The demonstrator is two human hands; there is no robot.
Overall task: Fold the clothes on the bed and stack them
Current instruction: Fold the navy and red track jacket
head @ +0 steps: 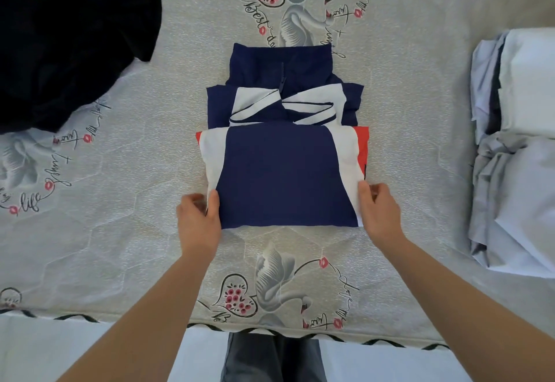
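Note:
A navy, white and red zip jacket [282, 171] lies in the middle of the bed, its lower half folded up over the chest and its collar pointing away from me. My left hand [198, 219] pinches the folded panel's near left corner, thumb on top. My right hand [380, 210] pinches the near right corner the same way. A dark, unfolded garment [69, 39] is heaped at the far left. A stack of pale blue and white folded clothes [519, 147] sits at the right edge.
The bed [120, 231] has a grey sheet printed with swans, hearts and script. Its near edge with a zigzag trim runs across the bottom, and my legs show below it.

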